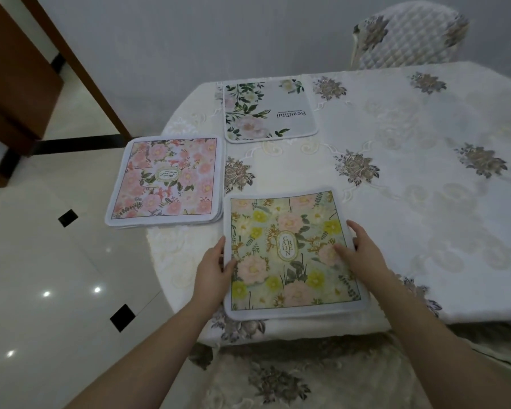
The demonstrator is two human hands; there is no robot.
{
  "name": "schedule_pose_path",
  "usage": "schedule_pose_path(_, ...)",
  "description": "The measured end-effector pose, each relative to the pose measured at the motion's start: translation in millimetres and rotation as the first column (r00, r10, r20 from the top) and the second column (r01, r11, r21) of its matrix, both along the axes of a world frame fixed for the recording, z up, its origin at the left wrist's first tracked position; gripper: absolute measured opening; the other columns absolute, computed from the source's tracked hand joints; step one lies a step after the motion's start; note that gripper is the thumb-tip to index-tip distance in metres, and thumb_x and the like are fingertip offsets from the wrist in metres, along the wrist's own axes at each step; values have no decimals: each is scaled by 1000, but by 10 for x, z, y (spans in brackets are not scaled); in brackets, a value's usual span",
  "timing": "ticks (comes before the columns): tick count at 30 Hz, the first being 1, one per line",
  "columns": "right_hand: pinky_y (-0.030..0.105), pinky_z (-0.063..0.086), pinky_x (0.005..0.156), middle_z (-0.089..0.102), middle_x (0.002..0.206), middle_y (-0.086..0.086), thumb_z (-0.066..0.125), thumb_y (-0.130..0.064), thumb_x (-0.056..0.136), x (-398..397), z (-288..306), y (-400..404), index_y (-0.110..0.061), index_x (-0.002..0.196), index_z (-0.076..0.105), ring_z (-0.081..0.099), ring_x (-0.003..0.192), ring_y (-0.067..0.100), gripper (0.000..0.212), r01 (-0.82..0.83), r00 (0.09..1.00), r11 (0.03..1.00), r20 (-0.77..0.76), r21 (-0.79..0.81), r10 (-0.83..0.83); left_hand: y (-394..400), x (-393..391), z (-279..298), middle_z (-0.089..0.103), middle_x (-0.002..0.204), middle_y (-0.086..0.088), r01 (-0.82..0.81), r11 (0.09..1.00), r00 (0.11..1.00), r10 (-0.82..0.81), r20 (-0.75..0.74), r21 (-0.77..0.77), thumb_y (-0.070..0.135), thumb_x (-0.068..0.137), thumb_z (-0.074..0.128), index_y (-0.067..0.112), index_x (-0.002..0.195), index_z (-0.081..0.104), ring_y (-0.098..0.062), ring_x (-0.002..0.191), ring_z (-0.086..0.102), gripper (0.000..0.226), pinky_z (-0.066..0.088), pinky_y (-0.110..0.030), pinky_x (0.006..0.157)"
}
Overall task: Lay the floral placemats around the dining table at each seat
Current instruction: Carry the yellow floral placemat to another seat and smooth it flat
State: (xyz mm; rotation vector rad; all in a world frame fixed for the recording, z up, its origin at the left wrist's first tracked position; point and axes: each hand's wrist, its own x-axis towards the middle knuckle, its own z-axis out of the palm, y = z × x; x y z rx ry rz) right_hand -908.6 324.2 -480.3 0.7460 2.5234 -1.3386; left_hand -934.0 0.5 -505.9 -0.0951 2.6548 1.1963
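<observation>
I see both forearms reaching forward from the bottom of the view, bare, converging on the near edge of the counter (pixel 425 202). The left hand (pixel 211 268) sits at the left border of the yellow-and-pink placemat (pixel 292 252), thumb lying on top of the border and fingers going beneath the edge, so it pinches the mat. The right hand (pixel 359 252) rests on the right side of the same mat, fingers fairly straight and spread, the fingertips at the right border; I read it as flat on the fabric, not curled round it.

That placemat (its oval label reads "GARDEN") lies flat at the near seat, its front edge just at the counter's rim.

To the left, a pink floral placemat (pixel 165 180) tops a stack of mats, which overhangs the counter's left edge. Farther back, a white placemat with green leaves (pixel 269 109), printed "Beautiful", lies flat and apart from the others.

The counter carries an embroidered cream tablecloth. A chair with a quilted cover (pixel 410 36) stands at the far side. Glossy floor tiles (pixel 56 276) show on the left.
</observation>
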Motion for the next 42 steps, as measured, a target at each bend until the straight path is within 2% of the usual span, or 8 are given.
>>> schedule_pose_path(6, 43, 44, 102, 50, 142, 12, 63, -23, 93, 11, -87, 13, -24, 153, 27, 51, 125, 31, 70, -54, 999, 993, 15, 107, 52, 14, 15, -17, 55, 116, -7, 19, 988, 999, -23, -26, -155, 29, 97, 61, 16, 153, 32, -22, 101, 58, 65, 47, -30, 87)
schedule_pose_path(12, 38, 41, 96, 47, 133, 16, 58, -25, 97, 16, -98, 45, -22, 155, 20, 50, 119, 32, 69, -144, 989, 974, 59, 176, 136, 29, 13, -66, 52, 115, -5, -14, 990, 1000, 12, -15, -143, 26, 96, 63, 17, 153, 33, -16, 94, 55, 66, 48, -29, 87)
schedule_pose_path(17, 39, 42, 95, 49, 123, 15, 60, -24, 95, -50, -156, 108, -21, 153, 27, 50, 115, 32, 67, -170, 985, 961, 64, 219, 160, 91, 62, -106, 53, 113, -2, -81, 995, 997, 80, -22, -64, 27, 94, 57, 24, 145, 43, -23, 106, 56, 53, 52, -43, 93)
schedule_pose_path(21, 44, 40, 96, 49, 128, 16, 59, -22, 93, -172, -142, 51, -21, 146, 43, 46, 116, 34, 55, -108, 993, 908, -6, 405, 121, 185, 79, -59, 48, 135, -12, -204, 966, 974, 184, -134, -160, 28, 95, 51, 12, 148, 39, -29, 125, 42, 56, 35, -44, 107)
schedule_pose_path(26, 40, 30, 109, 47, 142, 9, 49, -22, 99, -516, -72, -428, -17, 145, 45, 40, 132, 25, 47, -212, 929, 877, -190, 430, 318, 425, -252, -15, 51, 141, -14, 20, 971, 940, -99, -325, -237, 24, 90, 47, 7, 146, 41, -28, 129, 45, 59, 38, -47, 108)
schedule_pose_path(32, 33, 6, 120, 22, 161, 7, 22, -31, 100, -1015, -283, -1026, -11, 153, 24, 14, 150, 20, 56, -486, 778, 711, -120, 508, 617, 784, -845, -182, 16, 165, -2, 272, 865, 922, -359, -143, -422, 39, 96, 15, 16, 157, 16, -16, 152, 8, 66, 7, -36, 122)
schedule_pose_path(37, 47, 26, 117, 32, 157, 8, 17, -35, 98, -1144, -574, -983, -9, 149, 36, 25, 147, 23, 61, -488, 762, 603, -29, 631, 647, 795, -989, -400, 11, 165, 0, 314, 761, 869, -471, -151, -568, 40, 98, 8, 18, 157, 14, -13, 152, 4, 64, 4, -38, 123)
schedule_pose_path(42, 46, 17, 120, 24, 161, 2, 20, -38, 100, -1115, -657, -959, -17, 153, 28, 18, 149, 19, 58, -470, 769, 557, 8, 685, 639, 802, -975, -418, 5, 165, 4, 309, 754, 877, -462, -133, -580, 44, 99, 8, 23, 158, 9, -11, 152, -1, 62, 0, -36, 123)
